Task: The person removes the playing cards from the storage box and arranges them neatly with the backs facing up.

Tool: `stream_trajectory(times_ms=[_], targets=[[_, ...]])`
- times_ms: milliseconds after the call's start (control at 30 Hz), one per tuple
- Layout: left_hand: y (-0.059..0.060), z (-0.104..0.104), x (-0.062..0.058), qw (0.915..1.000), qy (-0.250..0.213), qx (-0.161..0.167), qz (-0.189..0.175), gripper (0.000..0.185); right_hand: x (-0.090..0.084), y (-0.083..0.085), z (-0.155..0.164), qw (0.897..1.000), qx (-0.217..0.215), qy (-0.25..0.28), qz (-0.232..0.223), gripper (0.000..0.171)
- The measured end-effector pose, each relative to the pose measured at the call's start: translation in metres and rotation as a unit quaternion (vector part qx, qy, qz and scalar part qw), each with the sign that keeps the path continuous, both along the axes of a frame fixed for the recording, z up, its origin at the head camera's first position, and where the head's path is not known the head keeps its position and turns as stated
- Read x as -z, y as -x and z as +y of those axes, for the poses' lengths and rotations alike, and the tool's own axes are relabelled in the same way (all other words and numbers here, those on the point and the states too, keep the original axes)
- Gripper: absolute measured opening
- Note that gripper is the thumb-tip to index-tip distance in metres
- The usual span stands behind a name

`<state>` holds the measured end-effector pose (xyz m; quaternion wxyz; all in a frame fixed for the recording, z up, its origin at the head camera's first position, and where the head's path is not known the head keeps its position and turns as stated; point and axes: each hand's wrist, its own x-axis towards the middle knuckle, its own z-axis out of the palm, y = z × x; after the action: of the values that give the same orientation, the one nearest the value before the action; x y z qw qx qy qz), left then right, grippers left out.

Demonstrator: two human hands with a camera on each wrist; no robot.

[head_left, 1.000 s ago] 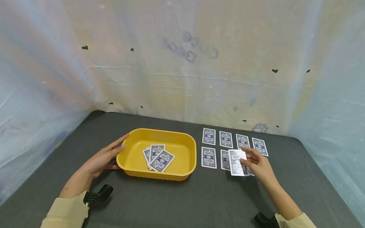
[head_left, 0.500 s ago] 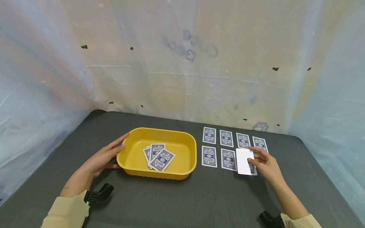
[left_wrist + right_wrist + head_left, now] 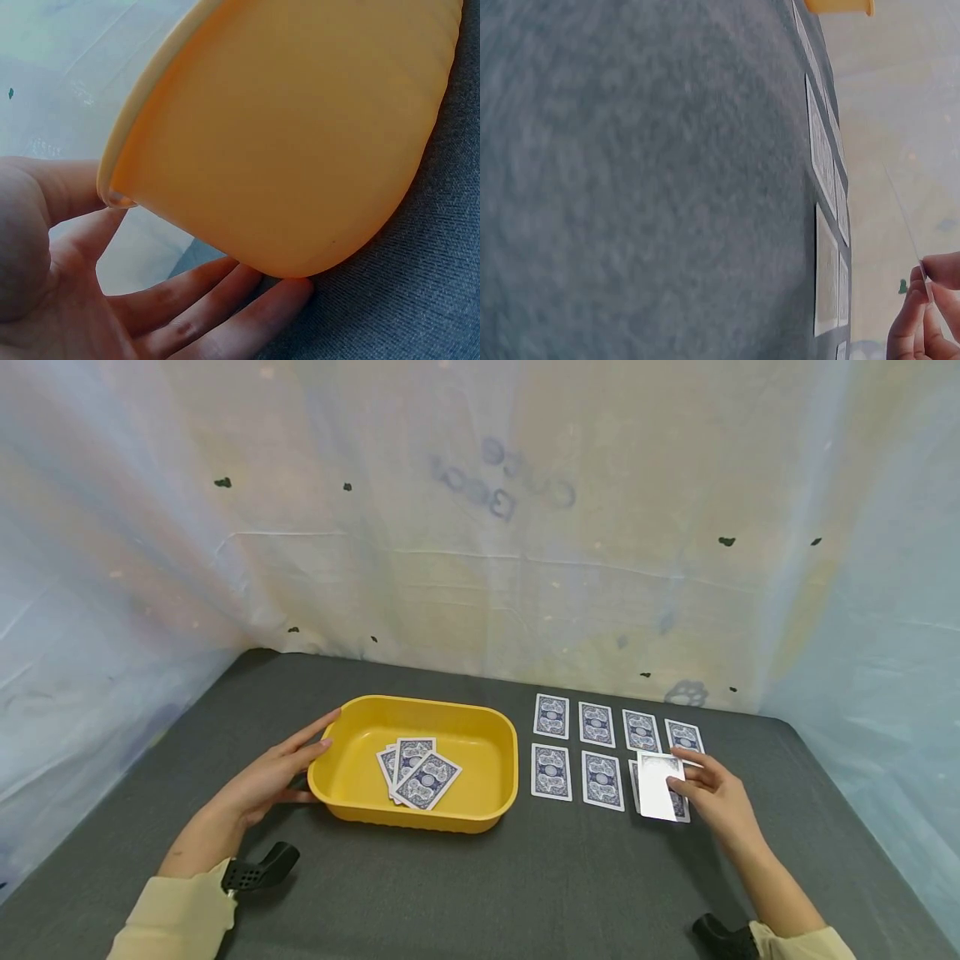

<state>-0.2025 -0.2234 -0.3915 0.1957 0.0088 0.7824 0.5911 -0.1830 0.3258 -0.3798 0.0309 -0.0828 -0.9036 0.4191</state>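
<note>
My right hand [image 3: 716, 797] pinches a playing card [image 3: 657, 797] by its right side, thumb on top. Glare whitens much of the card's face in the head view. It is above the table and overlaps a face-down card [image 3: 633, 783], whose left edge peeks out. In the right wrist view the held card [image 3: 904, 214] shows as a thin edge between fingertips. My left hand [image 3: 258, 781] rests against the left end of a yellow plastic tray [image 3: 487, 821]. In the left wrist view its straight fingers [image 3: 255, 319] touch the tray's outer wall. Several patterned cards [image 3: 427, 781] overlap inside the tray.
Face-down blue-and-white cards lie in two rows right of the tray, including a back-left card [image 3: 552, 717] and a front-left card [image 3: 551, 772]. A dark grey cloth [image 3: 465, 893] covers the table. Pale plastic sheeting [image 3: 600, 610] hangs behind and at the sides.
My right hand has moved right with the pinched card, from over the front row's second and third cards to over the third. The left hand and tray have stayed put.
</note>
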Motion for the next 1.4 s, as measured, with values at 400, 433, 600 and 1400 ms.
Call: stream_trajectory(times_ms=[400,433,600,1400], targets=[[-0.001,0.0,0.0,1.0,-0.004,0.002,0.001,0.069,0.003,0.006,0.015,0.998,0.027,-0.006,-0.055,0.057],[-0.001,0.0,0.0,1.0,-0.003,0.001,0.0,0.069,0.003,0.007,0.016,0.998,0.029,-0.005,-0.058,0.058],[-0.001,-0.001,0.0,1.0,-0.002,0.0,0.004,0.068,0.004,0.008,0.022,0.997,0.036,-0.004,-0.061,0.058],[0.0,-0.001,0.001,1.0,-0.005,0.0,0.002,0.069,0.011,0.014,0.056,0.994,0.053,-0.019,-0.094,0.061]])
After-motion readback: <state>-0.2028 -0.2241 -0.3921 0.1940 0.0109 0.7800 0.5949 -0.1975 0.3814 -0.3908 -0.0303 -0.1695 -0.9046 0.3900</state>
